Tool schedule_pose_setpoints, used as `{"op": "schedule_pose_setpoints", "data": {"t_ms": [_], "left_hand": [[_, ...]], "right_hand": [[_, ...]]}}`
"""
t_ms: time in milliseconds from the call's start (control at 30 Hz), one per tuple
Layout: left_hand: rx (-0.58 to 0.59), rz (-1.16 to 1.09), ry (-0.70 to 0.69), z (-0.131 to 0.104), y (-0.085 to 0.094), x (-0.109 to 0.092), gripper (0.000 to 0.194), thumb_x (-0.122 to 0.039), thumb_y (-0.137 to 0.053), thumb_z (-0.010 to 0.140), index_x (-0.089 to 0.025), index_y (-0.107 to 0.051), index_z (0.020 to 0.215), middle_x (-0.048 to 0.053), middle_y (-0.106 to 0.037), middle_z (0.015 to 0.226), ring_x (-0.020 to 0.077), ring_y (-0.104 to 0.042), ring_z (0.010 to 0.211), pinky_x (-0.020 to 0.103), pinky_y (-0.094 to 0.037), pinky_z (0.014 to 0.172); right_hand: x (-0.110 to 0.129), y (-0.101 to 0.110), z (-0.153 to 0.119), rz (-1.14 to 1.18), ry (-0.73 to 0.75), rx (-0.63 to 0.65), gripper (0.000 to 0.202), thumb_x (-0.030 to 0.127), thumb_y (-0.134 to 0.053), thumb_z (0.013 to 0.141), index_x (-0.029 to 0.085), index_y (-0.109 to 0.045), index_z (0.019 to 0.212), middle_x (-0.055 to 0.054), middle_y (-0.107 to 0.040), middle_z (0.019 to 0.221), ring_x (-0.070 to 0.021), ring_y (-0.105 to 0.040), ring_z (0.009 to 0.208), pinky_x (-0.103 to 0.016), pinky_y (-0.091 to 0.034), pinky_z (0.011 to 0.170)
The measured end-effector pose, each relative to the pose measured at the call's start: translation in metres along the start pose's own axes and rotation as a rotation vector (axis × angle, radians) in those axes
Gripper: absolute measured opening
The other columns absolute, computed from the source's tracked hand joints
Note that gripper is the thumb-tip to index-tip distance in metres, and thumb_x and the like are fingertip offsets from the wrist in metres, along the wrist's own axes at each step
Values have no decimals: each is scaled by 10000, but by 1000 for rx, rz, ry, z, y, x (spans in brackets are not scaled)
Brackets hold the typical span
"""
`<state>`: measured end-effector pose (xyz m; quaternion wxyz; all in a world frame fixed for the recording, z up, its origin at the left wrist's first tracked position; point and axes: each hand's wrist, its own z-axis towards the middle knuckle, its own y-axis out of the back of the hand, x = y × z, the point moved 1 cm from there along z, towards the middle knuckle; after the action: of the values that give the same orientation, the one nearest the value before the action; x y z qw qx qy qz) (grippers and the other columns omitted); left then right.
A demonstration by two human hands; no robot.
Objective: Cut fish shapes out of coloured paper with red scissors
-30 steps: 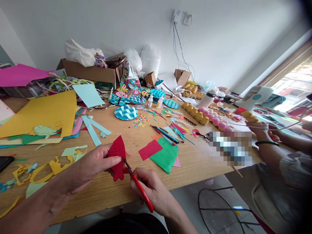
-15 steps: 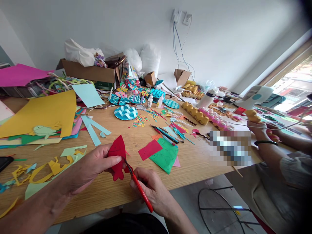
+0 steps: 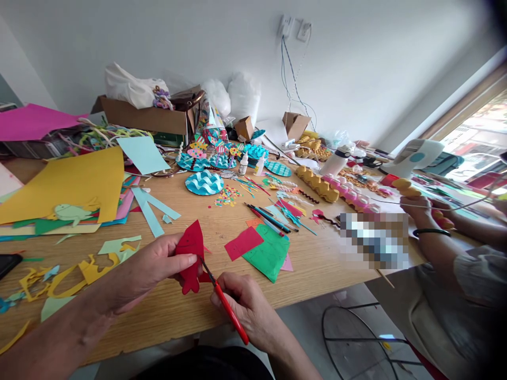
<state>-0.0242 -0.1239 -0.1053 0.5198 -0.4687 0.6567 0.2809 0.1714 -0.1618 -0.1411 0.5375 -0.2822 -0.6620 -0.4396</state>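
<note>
Between thumb and fingers, my left hand [image 3: 164,259] pinches a red paper fish [image 3: 191,243] with drawn lines on it, held above the table's near edge. Red-handled scissors [image 3: 229,310] are gripped in my right hand [image 3: 249,306], their dark blades touching the fish's right edge. A small red strip of paper sticks out beside the blades. Behind my hands lie a red paper rectangle [image 3: 244,243] and a green paper piece [image 3: 271,256] with drawn outlines.
Paper scraps [image 3: 93,270] and a yellow sheet [image 3: 67,184] lie to the left. Pens [image 3: 269,219], glue bottles [image 3: 243,164] and a blue wavy-patterned disc [image 3: 204,182] are farther back. At the right, another person's hand [image 3: 416,207] holds a yellow piece. A stool [image 3: 356,340] stands below.
The scissors and the red strip beside the blades have shifted slightly. My left hand keeps its grip on the fish, and the other person's hands move a little.
</note>
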Motion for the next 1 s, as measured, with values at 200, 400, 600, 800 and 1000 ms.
{"op": "schedule_pose_setpoints", "data": {"t_ms": [200, 400, 600, 800, 1000], "left_hand": [[-10, 30, -3, 0, 1, 0, 183, -358, -732, 755, -207, -733, 860, 8, -736, 787, 165, -597, 711, 245, -476, 634], [4, 29, -7, -2, -1, 0, 192, -368, -708, 783, -192, -716, 860, 11, -718, 754, 152, -574, 657, 247, -465, 600], [6, 65, -1, -2, 1, -1, 203, -387, -704, 780, -189, -699, 824, 2, -716, 717, 138, -561, 616, 233, -434, 574], [1, 133, 16, 0, 3, -1, 203, -394, -704, 772, -199, -695, 827, 10, -730, 734, 158, -589, 630, 238, -417, 560], [3, 166, 3, -1, 4, -5, 159, -366, -680, 772, -210, -692, 802, -8, -710, 693, 138, -538, 554, 232, -398, 515]], "right_hand": [[0, 0, 0, -10, -4, 0, 411, 468, -544, 901, 194, -401, 631, 61, -343, 576, -91, -299, 537, -227, -237, 482], [0, 1, 0, -30, 2, -5, 397, 435, -549, 903, 194, -393, 629, 62, -336, 582, -93, -299, 548, -230, -234, 489], [0, 1, 0, -32, 9, 11, 374, 414, -510, 921, 195, -399, 639, 62, -348, 574, -91, -315, 537, -226, -246, 492], [2, 1, 1, -74, 37, 4, 377, 420, -526, 919, 193, -411, 640, 59, -371, 578, -96, -335, 545, -228, -257, 503], [4, 2, 1, -103, 44, 8, 386, 404, -524, 919, 199, -382, 624, 62, -349, 572, -95, -316, 539, -228, -249, 499]]}}
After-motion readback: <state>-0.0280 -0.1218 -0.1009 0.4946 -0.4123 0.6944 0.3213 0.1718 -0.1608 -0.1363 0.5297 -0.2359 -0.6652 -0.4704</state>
